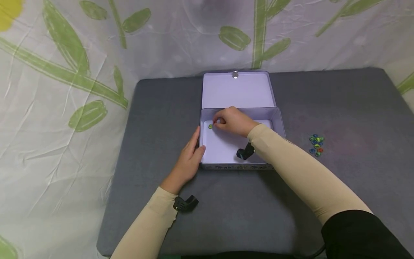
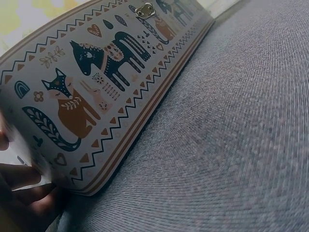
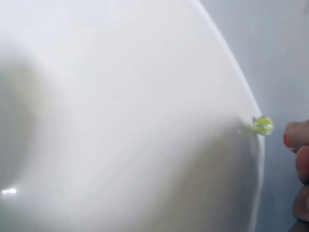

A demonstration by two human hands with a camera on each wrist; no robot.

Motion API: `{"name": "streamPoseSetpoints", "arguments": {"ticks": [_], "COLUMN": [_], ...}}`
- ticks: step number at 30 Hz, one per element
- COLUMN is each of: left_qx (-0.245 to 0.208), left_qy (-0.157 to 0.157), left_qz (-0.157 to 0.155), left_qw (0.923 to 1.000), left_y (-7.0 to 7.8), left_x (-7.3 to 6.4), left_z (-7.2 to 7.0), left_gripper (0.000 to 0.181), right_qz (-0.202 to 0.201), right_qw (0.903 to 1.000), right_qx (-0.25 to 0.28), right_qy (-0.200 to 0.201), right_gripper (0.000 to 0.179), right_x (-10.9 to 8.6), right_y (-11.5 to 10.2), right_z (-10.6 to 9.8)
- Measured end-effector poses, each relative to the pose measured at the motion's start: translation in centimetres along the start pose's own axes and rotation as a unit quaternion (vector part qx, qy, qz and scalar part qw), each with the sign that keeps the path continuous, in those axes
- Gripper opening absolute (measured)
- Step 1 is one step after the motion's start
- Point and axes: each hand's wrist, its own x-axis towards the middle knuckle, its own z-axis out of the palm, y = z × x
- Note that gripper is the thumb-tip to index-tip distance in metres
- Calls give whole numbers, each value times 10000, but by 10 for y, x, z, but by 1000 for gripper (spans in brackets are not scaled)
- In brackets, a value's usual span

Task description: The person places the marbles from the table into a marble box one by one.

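A tin box (image 1: 239, 166) stands on the table, its lid (image 1: 237, 90) tipped back; animal drawings decorate its front (image 2: 111, 58). Inside the far left corner lies a yellow-green glass marble (image 3: 263, 125), near my right fingertips. My right hand (image 1: 235, 121) reaches into the box above the white bottom and pinches a red marble (image 3: 286, 140), mostly covered by the fingers. Against the box's left wall rests my left hand (image 1: 188, 158), fingers extended along the outside and thumb at the rim.
Several blue, green and orange marbles (image 1: 316, 145) lie clustered on the grey table (image 1: 349, 108) to the right of the box. Behind the table hangs a pale curtain (image 1: 181, 43) with green leaf prints. Dark cameras (image 1: 185, 203) are worn on both wrists.
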Motion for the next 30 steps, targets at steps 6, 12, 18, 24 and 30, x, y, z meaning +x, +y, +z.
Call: {"name": "streamPoseSetpoints", "arguments": {"ticks": [6, 12, 18, 24, 30], "left_qx": [9, 13, -12, 23, 6], "left_qy": [-53, -60, -57, -96, -82], "left_qz": [-1, 17, 67, -71, -92], "left_qw": [10000, 10000, 10000, 9999, 9999], "left_y": [2, 2, 1, 1, 2], "left_x": [1, 2, 3, 1, 0], "left_z": [0, -1, -1, 0, 0], "left_gripper": [68, 68, 69, 68, 68], "right_qz": [126, 286, 461, 613, 607], "right_qw": [9999, 9995, 9984, 9970, 9966], "right_qx": [-65, -87, -289, -412, -505], "right_qy": [42, -74, -169, -217, -244], "right_gripper": [17, 18, 14, 14, 15], "right_x": [1, 2, 2, 1, 2], "right_y": [3, 4, 5, 5, 4], "right_z": [3, 4, 6, 8, 9]}}
